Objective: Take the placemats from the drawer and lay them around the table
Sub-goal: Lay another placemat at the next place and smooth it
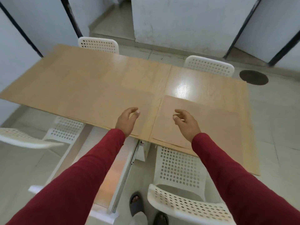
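Observation:
A long light-wood table fills the middle of the view. Two tan placemats lie flat at its near edge: one right of the table's centre seam, another left of the seam, partly under my left hand. My left hand hovers over the left mat with loosely curled fingers, holding nothing. Over the right mat my right hand is likewise relaxed and empty. Below the table edge a white drawer stands pulled out; my left sleeve hides most of its inside.
White perforated chairs stand around the table: two on the far side, one near right, one near left. A round dark cover sits in the tiled floor at right. White walls rise behind.

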